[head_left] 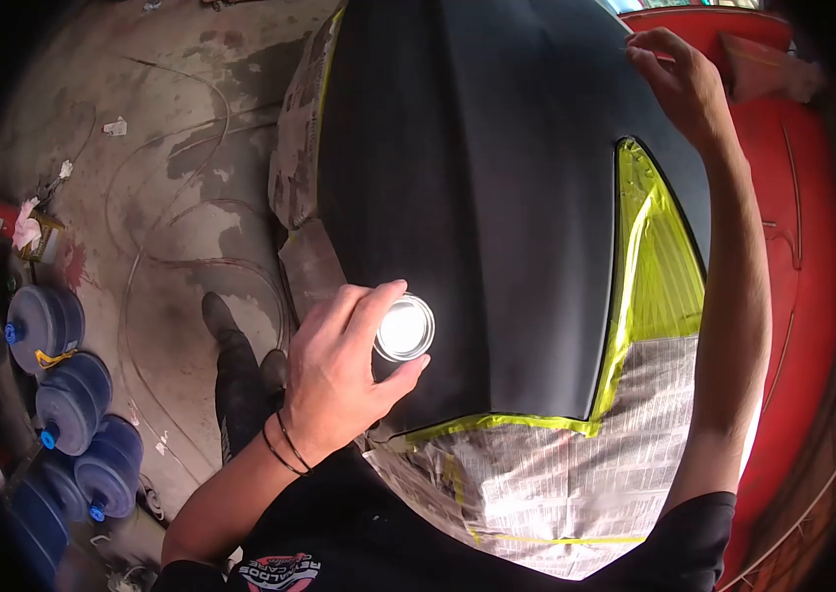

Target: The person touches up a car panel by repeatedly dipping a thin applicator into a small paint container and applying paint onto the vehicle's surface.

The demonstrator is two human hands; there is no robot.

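Note:
My left hand (339,350) is wrapped round a small round can (404,329) with a silver rim. The can's top is so bright that I cannot tell lid from contents. Beneath it is the near left part of a matte black car panel (536,247), with a raised crease along it. At the panel's far right edge is my right hand (673,74), arm stretched out and fingers bent in a pinch; what they hold, if anything, is hidden. Yellow-green masking tape (657,242) covers a pointed area near the right edge, and taped newspaper (556,483) borders the near side.
A red car body panel (798,237) stands along the right. Several blue water jugs (77,400) lie at the lower left. A thin hose (127,296) loops over the stained concrete floor (181,138). More masking paper (295,148) hangs off the panel's left side.

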